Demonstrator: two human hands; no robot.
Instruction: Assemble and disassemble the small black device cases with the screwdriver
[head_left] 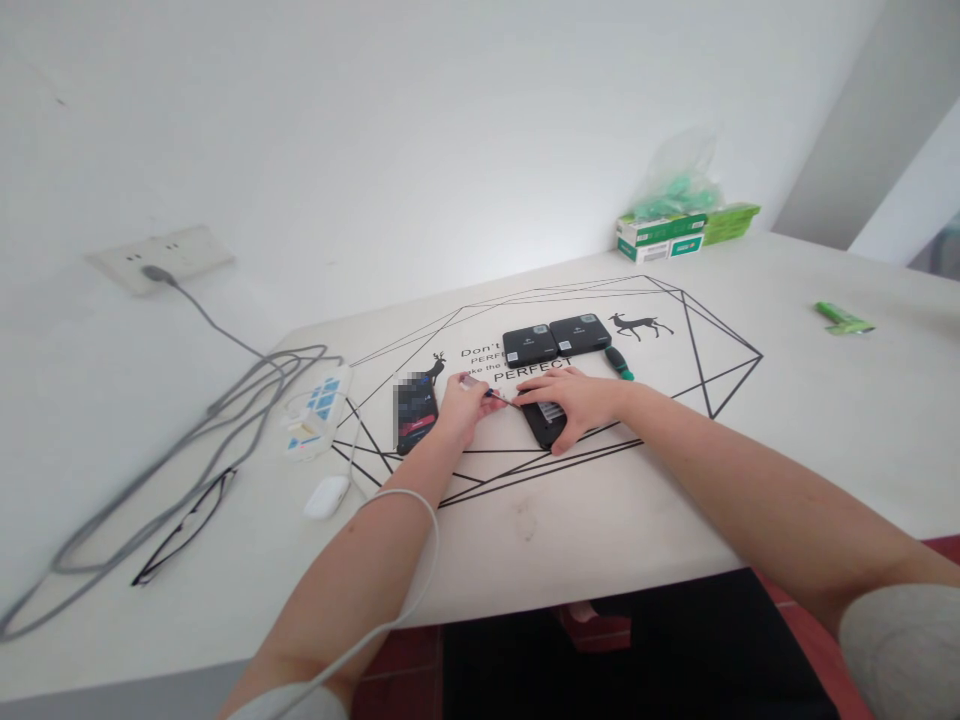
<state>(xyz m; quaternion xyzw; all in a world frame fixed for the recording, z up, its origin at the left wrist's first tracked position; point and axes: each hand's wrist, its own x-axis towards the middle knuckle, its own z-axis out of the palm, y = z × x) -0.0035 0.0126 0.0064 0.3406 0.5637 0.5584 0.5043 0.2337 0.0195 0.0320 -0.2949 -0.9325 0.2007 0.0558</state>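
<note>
My left hand [463,405] is closed around a small thin screwdriver [496,397] whose tip points right, toward a small black box [546,424] lying on the white table [615,500]. My right hand [574,400] lies over that black box with its fingers wrapped round it, holding it down. Two more black boxes [529,346] [580,333] sit side by side just beyond my hands. A green-handled tool [619,363] lies right of them.
A phone [415,412] lies left of my left hand. Further left are a power strip [319,408] with grey cables, a white earbud case [327,496] and glasses [184,528]. Green boxes [660,234] stand at the back; a green item [844,318] lies far right.
</note>
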